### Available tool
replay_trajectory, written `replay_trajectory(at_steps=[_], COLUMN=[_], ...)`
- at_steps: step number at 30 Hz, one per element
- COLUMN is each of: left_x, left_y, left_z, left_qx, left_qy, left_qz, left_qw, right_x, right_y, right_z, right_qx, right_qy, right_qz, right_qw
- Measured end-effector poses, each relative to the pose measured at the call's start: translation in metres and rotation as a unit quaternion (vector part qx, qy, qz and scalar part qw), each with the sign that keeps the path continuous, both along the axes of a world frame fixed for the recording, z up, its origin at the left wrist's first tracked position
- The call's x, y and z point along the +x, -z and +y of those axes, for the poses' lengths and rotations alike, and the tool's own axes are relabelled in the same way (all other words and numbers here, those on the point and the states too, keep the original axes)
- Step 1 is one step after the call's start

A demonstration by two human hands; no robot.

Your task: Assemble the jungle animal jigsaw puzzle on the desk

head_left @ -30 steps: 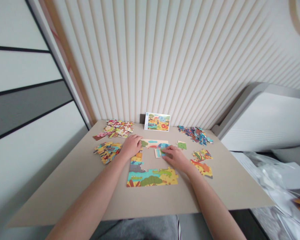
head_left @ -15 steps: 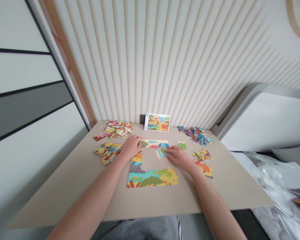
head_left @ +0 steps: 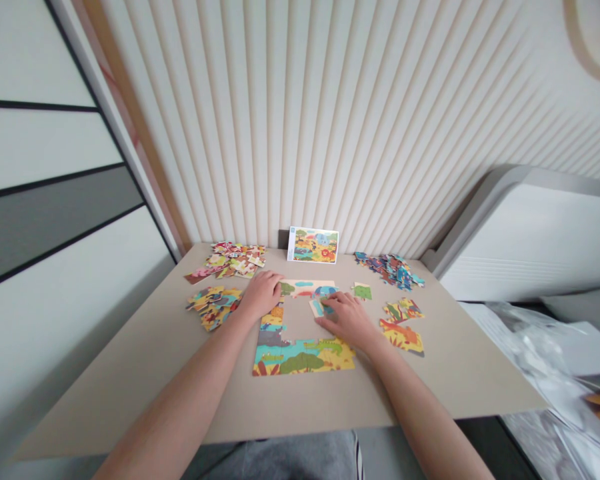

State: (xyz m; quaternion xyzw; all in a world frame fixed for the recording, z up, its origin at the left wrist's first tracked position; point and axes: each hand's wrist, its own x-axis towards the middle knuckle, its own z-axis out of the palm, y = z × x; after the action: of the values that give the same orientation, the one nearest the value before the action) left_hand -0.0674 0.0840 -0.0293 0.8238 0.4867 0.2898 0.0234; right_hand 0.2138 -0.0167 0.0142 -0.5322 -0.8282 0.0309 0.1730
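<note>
A partly built jigsaw puzzle (head_left: 300, 350) with bright animals lies in the middle of the beige table (head_left: 130, 373). My left hand (head_left: 264, 293) lies curled on its upper left corner, pressing the pieces down. My right hand (head_left: 345, 317) rests over a loose light-blue puzzle piece (head_left: 317, 307), fingertips on it, just below the puzzle's top strip (head_left: 305, 288). A single green piece (head_left: 363, 291) sits just right of my right hand.
Loose piece piles lie at the back left (head_left: 233, 259), left (head_left: 214, 305), back right (head_left: 390, 267) and right (head_left: 403, 327). A reference picture card (head_left: 313, 245) leans on the ribbed wall. A white appliance (head_left: 525, 240) and plastic wrap (head_left: 540, 360) stand to the right.
My right hand has slid the light-blue piece slightly left and down, turning it, inside the puzzle's open gap. My left hand has stayed in place.
</note>
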Motion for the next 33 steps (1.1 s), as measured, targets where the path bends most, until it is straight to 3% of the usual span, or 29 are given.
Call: replay_trajectory(at_steps=[5, 15, 23, 33], left_x=[0.0, -0.001, -0.001, 0.0], left_y=[0.0, 0.001, 0.0, 0.001], left_z=[0.0, 0.001, 0.0, -0.001], left_qx=[0.004, 0.009, 0.012, 0.013], left_qy=[0.001, 0.006, 0.007, 0.003], left_qz=[0.003, 0.004, 0.005, 0.005], left_qw=[1.0, 1.0, 1.0, 1.0], right_x=[0.009, 0.028, 0.043, 0.04], right_y=[0.0, 0.002, -0.008, -0.009], right_z=[0.003, 0.013, 0.012, 0.009], right_qx=[-0.015, -0.039, -0.055, -0.113], right_qy=[-0.027, -0.142, -0.06, -0.081], right_qz=[-0.003, 0.056, 0.068, 0.068], right_qw=[1.0, 0.987, 0.994, 0.988])
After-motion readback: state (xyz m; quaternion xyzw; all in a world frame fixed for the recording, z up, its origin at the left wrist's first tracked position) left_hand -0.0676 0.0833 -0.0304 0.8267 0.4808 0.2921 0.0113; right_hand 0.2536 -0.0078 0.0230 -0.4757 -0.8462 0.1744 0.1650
